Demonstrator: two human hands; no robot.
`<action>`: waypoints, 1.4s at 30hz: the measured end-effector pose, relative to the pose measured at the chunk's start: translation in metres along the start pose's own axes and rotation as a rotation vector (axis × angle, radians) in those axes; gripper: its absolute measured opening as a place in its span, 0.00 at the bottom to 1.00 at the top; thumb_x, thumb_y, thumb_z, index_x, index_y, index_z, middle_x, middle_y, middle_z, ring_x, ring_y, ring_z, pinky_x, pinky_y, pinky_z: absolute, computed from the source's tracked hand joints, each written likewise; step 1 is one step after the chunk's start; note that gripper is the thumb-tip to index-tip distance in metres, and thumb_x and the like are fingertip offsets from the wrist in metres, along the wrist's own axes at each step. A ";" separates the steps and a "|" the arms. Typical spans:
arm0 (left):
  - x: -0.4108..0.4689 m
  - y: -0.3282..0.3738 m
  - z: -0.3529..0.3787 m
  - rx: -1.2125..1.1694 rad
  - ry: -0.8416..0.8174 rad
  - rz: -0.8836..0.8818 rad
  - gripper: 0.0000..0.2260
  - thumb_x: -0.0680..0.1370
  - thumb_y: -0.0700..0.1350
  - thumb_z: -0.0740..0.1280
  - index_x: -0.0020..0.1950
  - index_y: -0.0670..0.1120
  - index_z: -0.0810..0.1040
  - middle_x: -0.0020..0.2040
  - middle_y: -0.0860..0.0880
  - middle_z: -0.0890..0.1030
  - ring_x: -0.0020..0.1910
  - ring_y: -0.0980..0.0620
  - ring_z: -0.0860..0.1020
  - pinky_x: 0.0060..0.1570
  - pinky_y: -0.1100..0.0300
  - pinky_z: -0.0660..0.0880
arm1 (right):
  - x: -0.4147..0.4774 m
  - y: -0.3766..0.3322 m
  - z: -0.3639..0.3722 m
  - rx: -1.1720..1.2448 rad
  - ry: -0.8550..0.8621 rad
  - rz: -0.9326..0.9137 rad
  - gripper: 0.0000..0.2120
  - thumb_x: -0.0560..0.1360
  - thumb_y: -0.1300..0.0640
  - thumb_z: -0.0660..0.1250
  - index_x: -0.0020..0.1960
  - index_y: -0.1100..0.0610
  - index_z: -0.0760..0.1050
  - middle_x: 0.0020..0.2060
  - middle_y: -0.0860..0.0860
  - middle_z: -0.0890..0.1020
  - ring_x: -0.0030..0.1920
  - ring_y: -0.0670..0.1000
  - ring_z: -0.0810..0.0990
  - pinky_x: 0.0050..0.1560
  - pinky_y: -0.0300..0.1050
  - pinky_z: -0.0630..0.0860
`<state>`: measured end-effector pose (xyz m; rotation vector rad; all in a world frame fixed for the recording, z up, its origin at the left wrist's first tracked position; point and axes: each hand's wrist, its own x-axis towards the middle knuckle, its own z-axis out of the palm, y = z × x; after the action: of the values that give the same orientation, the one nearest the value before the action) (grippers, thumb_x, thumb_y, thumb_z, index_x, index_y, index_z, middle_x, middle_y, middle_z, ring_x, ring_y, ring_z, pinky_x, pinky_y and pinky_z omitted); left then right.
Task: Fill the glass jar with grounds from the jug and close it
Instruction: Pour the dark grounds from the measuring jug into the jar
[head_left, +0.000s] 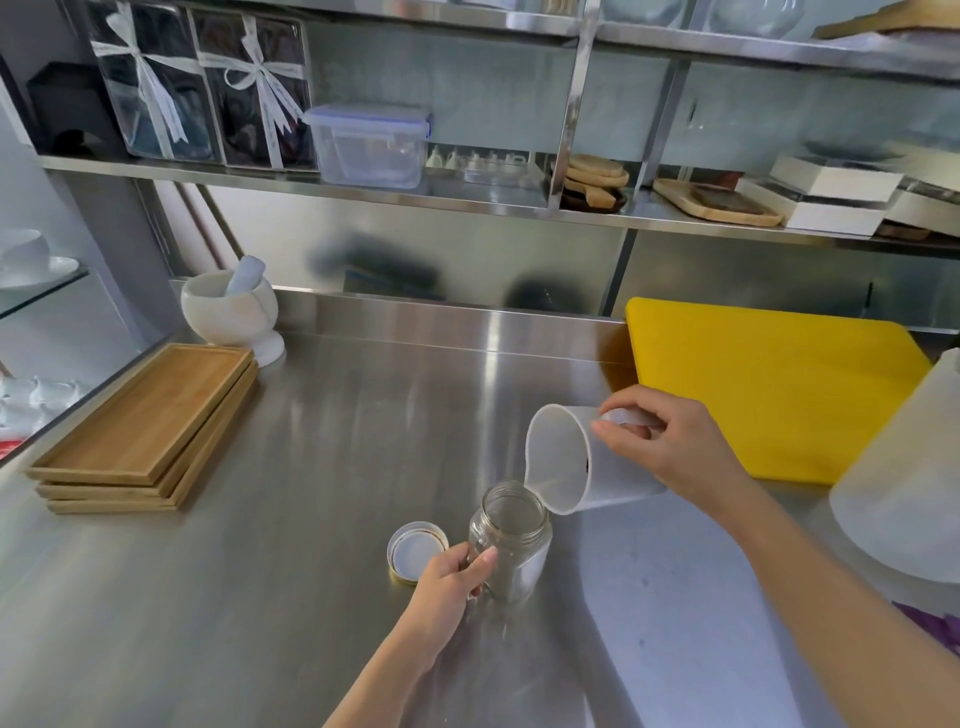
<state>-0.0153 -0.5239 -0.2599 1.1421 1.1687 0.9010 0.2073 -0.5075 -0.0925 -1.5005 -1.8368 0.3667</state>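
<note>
Shiny metal covers the big table, and metal shelves run along the wall behind it. On the table, near the front, stands a clear glass jar with its mouth open and no lid on it. The left hand is wrapped around the jar's left side, with the thumb lying across the front of the glass, so it is gripping the jar and keeping it upright. Just to the left of that hand, touching the table, lies the round lid, turned over so its white inside faces up. The fingers of the left hand are right next to the lid's edge. Above the jar and a little to the right, the right hand grips the handle of a cloudy white plastic jug. The jug is tipped over on its side, with its open mouth facing left and its spout pointing down at the jar's mouth. A small dark bit shows inside the jug near its rim. Whether any grounds sit in the jar is hard to tell. Behind the right hand lies a yellow cutting board. At the left side sits a stack of wooden trays, and behind them a white bowl with a grinding stick in it.
</note>
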 end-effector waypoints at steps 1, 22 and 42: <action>0.000 0.000 -0.001 0.007 -0.004 0.002 0.16 0.74 0.51 0.67 0.32 0.45 0.65 0.29 0.51 0.65 0.32 0.52 0.63 0.35 0.61 0.59 | 0.001 -0.002 0.002 -0.033 -0.004 -0.004 0.07 0.70 0.49 0.69 0.47 0.48 0.77 0.45 0.47 0.80 0.45 0.50 0.76 0.42 0.43 0.76; -0.005 0.007 -0.001 0.112 -0.036 0.035 0.18 0.77 0.49 0.64 0.31 0.48 0.61 0.33 0.47 0.64 0.28 0.56 0.60 0.28 0.66 0.58 | 0.020 -0.038 0.023 -0.483 -0.064 -0.232 0.18 0.66 0.41 0.61 0.43 0.52 0.80 0.40 0.49 0.83 0.39 0.47 0.72 0.33 0.39 0.69; -0.005 0.007 0.000 0.135 -0.031 0.037 0.17 0.77 0.49 0.64 0.32 0.48 0.63 0.29 0.52 0.67 0.25 0.59 0.63 0.27 0.68 0.59 | 0.027 -0.034 0.035 -0.511 -0.054 -0.524 0.18 0.66 0.41 0.61 0.36 0.54 0.80 0.30 0.51 0.81 0.31 0.52 0.77 0.20 0.44 0.74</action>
<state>-0.0165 -0.5272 -0.2519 1.2863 1.2009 0.8395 0.1573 -0.4845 -0.0861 -1.2458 -2.3913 -0.3412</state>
